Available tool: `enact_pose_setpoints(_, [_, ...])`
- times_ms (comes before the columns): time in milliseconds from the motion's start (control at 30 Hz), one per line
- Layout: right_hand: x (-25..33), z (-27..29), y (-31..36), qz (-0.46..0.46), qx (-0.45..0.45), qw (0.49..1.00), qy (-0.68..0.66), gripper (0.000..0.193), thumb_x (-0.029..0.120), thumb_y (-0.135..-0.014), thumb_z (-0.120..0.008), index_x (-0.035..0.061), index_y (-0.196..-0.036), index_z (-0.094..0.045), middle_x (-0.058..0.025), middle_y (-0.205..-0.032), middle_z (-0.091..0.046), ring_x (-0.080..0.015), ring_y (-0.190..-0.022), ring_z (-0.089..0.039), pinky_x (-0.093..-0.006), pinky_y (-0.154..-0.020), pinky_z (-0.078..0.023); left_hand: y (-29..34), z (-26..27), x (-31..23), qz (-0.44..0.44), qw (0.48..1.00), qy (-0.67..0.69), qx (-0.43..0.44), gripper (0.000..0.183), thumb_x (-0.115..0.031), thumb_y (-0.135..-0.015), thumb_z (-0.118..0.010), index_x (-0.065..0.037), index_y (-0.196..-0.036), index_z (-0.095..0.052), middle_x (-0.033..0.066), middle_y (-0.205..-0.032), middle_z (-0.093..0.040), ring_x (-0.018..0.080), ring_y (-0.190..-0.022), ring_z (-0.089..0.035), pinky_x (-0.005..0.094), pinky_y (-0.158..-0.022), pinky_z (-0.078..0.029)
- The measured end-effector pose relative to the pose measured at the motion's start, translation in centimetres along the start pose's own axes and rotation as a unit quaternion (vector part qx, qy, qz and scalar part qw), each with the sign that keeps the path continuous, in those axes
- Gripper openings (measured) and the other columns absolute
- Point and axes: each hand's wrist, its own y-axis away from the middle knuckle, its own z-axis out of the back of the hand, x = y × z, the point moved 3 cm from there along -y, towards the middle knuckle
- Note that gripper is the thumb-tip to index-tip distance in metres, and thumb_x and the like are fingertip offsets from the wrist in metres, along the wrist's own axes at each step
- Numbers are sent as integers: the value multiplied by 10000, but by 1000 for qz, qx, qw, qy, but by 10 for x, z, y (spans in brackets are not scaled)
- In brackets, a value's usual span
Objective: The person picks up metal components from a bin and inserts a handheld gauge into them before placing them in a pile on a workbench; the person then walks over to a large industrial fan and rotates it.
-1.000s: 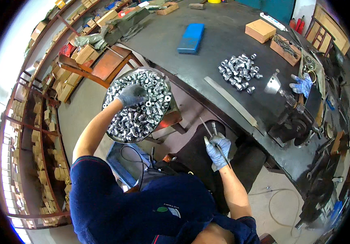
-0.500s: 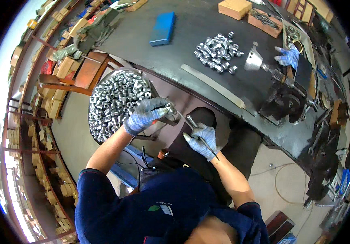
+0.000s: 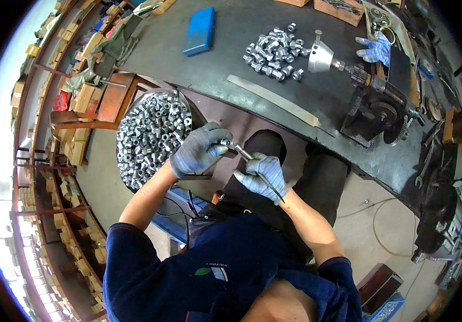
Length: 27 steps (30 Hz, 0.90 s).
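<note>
My left hand [image 3: 201,147], in a grey-blue work glove, pinches a small shiny metal fitting [image 3: 226,142] between thumb and fingers. Gloved as well, my right hand [image 3: 263,174] is wrapped round a slim hand tool [image 3: 243,152] with a metal shaft and a dark, tapering rear end that reaches back over the wrist. The tool's front end meets the fitting or lies right beside it; the exact contact is too small to make out. Left of my left hand, a round container [image 3: 189,110] is heaped with similar metal fittings [image 3: 153,137].
On the dark workbench [image 3: 215,75] lie a second pile of fittings [image 3: 274,53], a blue box [image 3: 199,31] and a flat metal strip [image 3: 274,100]. A geared fixture [image 3: 384,110] stands at right, with a blue glove [image 3: 376,49] behind it. A wooden stool [image 3: 118,102] stands beyond the container.
My right hand has shifted slightly left and up, bringing the tool's shaft closer to the fitting. My left hand has turned a little, still gripping the fitting. The whole view has shifted slightly.
</note>
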Motion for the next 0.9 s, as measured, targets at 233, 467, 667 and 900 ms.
enact_pose_setpoints(233, [1,-5,0,-28,58,997,33,353,330,-664,-715,80,-495,-531,-113,-523,-523,-287,-518,-518,-359,-530,-441,0,-13,-9,8,962,-246,120,232,-129,-738,-604,-72,-959,-560,138,-917,-499,328,-713,-581,398,-607,-481])
enact_pose_setpoints(467, [-3,-10,2,-51,80,994,45,356,320,-678,-709,88,-486,-519,-111,-511,-518,-284,-507,-521,-348,-556,-447,0,-22,-12,-25,966,-232,108,313,-135,-714,-649,-22,-997,-575,137,-929,-545,305,-707,-602,355,-639,-502])
enact_pose_setpoints(667, [2,0,0,-19,23,999,46,350,307,-674,-716,92,-486,-514,-110,-493,-499,-286,-490,-514,-367,-497,-434,-1,-6,7,167,968,188,7,208,-144,-848,-620,23,-968,-588,86,-832,-615,129,-714,-612,256,-613,-502])
enact_pose_setpoints(900, [-1,3,0,-21,25,999,-9,273,275,-665,-726,89,-528,-580,-119,-535,-541,-291,-510,-538,-351,-514,-447,3,-14,6,310,913,260,51,264,-155,-839,-630,36,-1013,-574,55,-829,-636,109,-707,-576,264,-657,-488])
